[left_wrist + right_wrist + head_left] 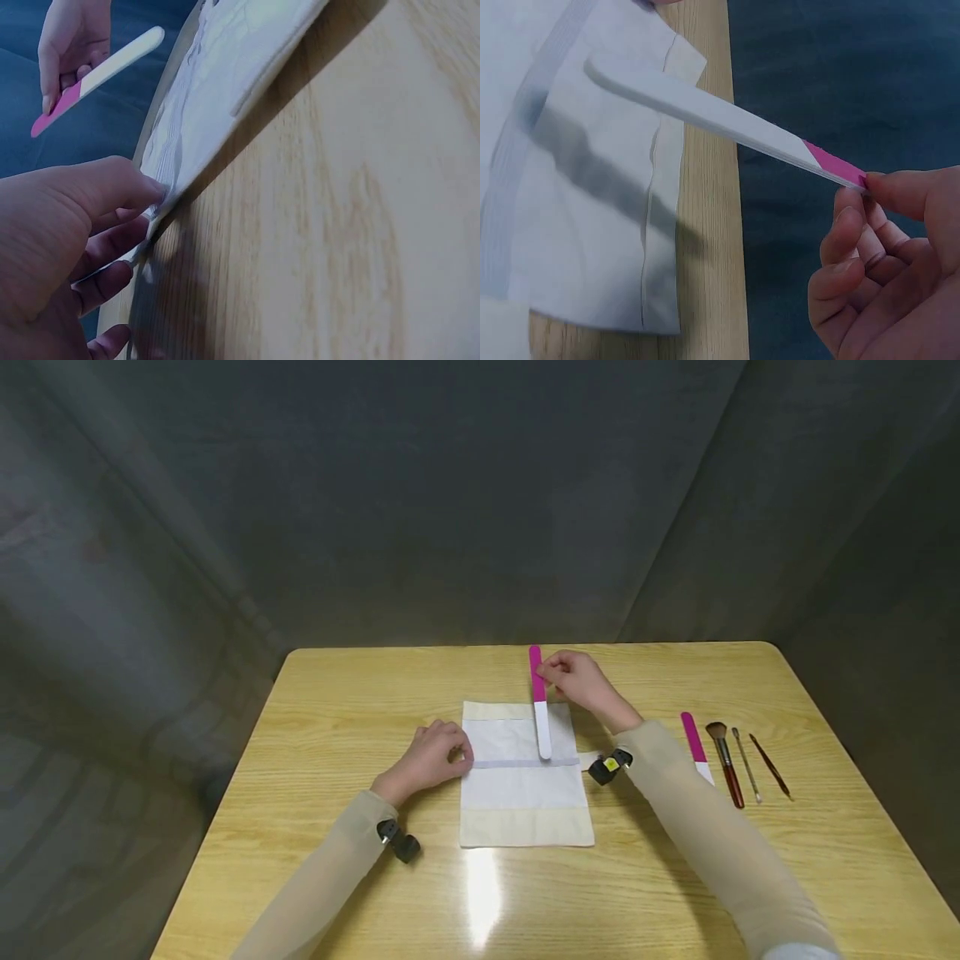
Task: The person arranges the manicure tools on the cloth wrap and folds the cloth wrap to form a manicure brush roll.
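My right hand pinches the magenta end of a nail file between thumb and fingers. The file's white end points down over the upper part of a white cloth; in the right wrist view the file casts a shadow on the fabric. Cream strips edge the cloth at top and bottom, and a pale lavender band crosses its middle. At the band's left end my left hand pinches the cloth's edge, thumb on top and fingers curled beneath.
To the right, partly behind my right sleeve, lies a second magenta and white nail file. Beside it are a makeup brush, a thin double-ended tool and a slim dark brush. A dark curtain hangs behind the wooden table.
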Tool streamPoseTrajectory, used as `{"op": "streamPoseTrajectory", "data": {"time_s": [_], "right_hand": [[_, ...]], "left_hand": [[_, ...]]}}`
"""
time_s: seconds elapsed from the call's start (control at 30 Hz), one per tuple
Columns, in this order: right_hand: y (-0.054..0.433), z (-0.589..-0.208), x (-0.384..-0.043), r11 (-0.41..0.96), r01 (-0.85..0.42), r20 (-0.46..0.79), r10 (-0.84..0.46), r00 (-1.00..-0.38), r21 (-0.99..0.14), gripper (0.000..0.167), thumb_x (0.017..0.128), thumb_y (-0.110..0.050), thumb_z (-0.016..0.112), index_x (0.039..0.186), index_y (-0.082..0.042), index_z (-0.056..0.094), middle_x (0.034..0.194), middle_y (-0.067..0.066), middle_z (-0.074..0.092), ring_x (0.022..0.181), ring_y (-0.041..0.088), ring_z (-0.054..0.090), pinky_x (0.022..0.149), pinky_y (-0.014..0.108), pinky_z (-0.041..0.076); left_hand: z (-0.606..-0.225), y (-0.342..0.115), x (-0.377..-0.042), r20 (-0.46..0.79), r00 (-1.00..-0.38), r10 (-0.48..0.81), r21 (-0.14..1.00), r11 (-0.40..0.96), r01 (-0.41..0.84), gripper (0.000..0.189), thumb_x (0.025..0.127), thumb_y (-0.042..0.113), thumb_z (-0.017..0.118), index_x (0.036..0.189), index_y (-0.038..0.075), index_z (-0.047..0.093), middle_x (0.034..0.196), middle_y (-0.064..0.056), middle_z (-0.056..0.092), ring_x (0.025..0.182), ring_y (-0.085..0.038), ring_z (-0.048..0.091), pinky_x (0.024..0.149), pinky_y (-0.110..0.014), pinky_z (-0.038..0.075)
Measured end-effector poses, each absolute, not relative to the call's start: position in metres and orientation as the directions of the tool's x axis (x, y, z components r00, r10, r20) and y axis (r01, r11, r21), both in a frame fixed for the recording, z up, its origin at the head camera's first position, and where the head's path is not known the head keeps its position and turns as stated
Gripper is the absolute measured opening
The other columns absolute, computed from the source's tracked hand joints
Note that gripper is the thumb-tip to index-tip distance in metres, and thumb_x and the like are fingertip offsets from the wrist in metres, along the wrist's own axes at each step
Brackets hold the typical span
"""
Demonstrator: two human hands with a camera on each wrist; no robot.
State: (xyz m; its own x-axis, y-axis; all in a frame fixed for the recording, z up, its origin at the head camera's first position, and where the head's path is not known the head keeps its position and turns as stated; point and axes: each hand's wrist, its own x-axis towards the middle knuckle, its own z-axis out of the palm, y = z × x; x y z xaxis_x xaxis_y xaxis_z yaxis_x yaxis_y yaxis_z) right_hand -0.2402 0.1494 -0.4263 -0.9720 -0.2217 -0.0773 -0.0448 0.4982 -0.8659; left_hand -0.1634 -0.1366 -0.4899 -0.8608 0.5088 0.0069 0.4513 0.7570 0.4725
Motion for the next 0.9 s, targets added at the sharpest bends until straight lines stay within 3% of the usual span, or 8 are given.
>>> {"op": "streamPoseTrajectory", "data": {"time_s": [0.2, 0.33, 0.57, 0.9], "right_hand": [[0.136, -0.428, -0.244, 0.470, -0.036, -0.084, -0.231, -0.969, -0.882, 0.023, 0.099, -0.023, 0.061, 0.103, 0.000, 0.064, 0.092, 0.021, 0.062, 0.070, 0.033, 0.055, 0.063, 0.037, 0.048], [0.129, -0.429, -0.245, 0.449, -0.021, -0.094, -0.232, -0.968, -0.893, 0.025, 0.099, -0.024, 0.060, 0.105, 0.000, 0.064, 0.091, 0.016, 0.063, 0.068, 0.027, 0.054, 0.064, 0.039, 0.048], [0.117, -0.432, -0.246, 0.417, 0.018, -0.131, -0.243, -0.961, -0.909, 0.026, 0.101, -0.025, 0.057, 0.110, -0.001, 0.063, 0.096, 0.015, 0.063, 0.062, 0.017, 0.049, 0.057, 0.029, 0.041], [0.101, -0.444, -0.246, 0.379, -0.004, -0.095, -0.243, -0.965, -0.925, 0.023, 0.101, -0.023, 0.058, 0.107, 0.000, 0.062, 0.083, 0.010, 0.063, 0.059, 0.023, 0.052, 0.053, 0.027, 0.041]], "left_hand": [[-0.490, -0.137, -0.164, 0.007, -0.859, 0.511, 0.484, 0.750, 0.450, 0.010, 0.084, 0.019, 0.075, 0.083, 0.023, 0.066, 0.094, 0.008, 0.060, 0.090, -0.017, 0.046, 0.079, -0.040, 0.032], [-0.490, -0.137, -0.164, 0.023, -0.859, 0.512, 0.505, 0.735, 0.452, 0.008, 0.084, 0.018, 0.074, 0.083, 0.022, 0.067, 0.096, 0.007, 0.062, 0.093, -0.017, 0.048, 0.081, -0.041, 0.033], [-0.490, -0.137, -0.164, 0.053, -0.857, 0.512, 0.542, 0.706, 0.456, 0.009, 0.085, 0.017, 0.072, 0.082, 0.023, 0.066, 0.098, 0.008, 0.063, 0.094, -0.015, 0.049, 0.082, -0.042, 0.034], [-0.490, -0.138, -0.160, 0.028, -0.848, 0.529, 0.489, 0.733, 0.473, 0.007, 0.085, 0.023, 0.076, 0.087, 0.024, 0.069, 0.102, 0.006, 0.063, 0.097, -0.017, 0.048, 0.083, -0.043, 0.034]]}}
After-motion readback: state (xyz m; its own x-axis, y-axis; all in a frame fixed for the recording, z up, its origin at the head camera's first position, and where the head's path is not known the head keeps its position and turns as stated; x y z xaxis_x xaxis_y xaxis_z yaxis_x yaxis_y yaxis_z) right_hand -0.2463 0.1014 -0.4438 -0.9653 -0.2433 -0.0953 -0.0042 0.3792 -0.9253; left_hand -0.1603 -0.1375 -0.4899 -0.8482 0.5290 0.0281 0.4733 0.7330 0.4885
